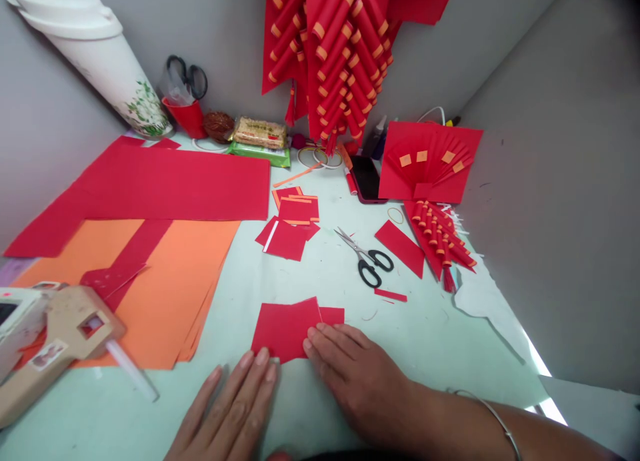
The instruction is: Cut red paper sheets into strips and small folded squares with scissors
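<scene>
Red paper pieces lie overlapping on the table in front of me. My left hand rests at their lower left corner, fingers stretched out and fingertips at the paper's edge. On their right side my right hand lies flat with its fingertips on the paper; a bracelet circles that wrist. Neither hand grips anything. Black-handled scissors lie spread a little way beyond my right hand, near a narrow red paper strip. Further off is a loose pile of small red squares, some with orange edges.
At left, a beige glue gun rests over orange sheets, with a large red sheet behind. A white tumbler leans at the back left. Hanging red firecracker decorations, a phone and a red fan card stand behind.
</scene>
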Available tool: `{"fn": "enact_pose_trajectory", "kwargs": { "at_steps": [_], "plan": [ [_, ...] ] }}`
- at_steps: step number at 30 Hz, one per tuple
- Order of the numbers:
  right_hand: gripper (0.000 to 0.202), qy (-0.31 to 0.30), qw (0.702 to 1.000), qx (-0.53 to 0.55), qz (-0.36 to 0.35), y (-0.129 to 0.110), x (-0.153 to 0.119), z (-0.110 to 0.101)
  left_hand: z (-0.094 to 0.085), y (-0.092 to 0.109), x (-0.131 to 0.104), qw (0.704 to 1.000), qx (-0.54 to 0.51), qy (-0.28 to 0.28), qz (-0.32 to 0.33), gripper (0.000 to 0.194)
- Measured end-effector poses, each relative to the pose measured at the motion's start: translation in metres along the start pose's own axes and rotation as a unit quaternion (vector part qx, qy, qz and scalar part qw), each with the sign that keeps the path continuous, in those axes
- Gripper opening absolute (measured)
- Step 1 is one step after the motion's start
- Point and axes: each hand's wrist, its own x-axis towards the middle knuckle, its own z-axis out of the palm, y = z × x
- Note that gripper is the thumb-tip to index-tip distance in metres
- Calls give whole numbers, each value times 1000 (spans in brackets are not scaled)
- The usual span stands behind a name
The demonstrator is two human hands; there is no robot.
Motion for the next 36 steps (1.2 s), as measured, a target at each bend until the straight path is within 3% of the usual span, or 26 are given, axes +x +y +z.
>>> {"fn": "enact_pose_trajectory", "kwargs": {
  "at_steps": [4, 8, 14, 23, 30, 36],
  "plan": [
    [43, 2, 1000, -4, 3, 0, -1, 2, 4, 3, 20, 999, -3, -3, 44, 58],
    [43, 1, 1000, 8, -3, 1, -3, 3, 7, 4, 31, 999, -3, 16, 41, 57],
    [42, 4, 1000, -5, -31, 4, -3, -1, 9, 2, 23, 999, -1, 21, 48, 52],
    [38, 33, 999, -31, 16, 8, -18, -10, 11, -1, 28, 998, -3, 35, 54, 45],
    [38, 39, 999, -2, -12, 4, -1, -4, 13, 0, 26, 998, -5, 33, 53, 51],
    [42, 18, 999, 28, -29, -2, 7, -1, 20, 4, 18, 999, -22, 42, 14, 58]
  ]
}}
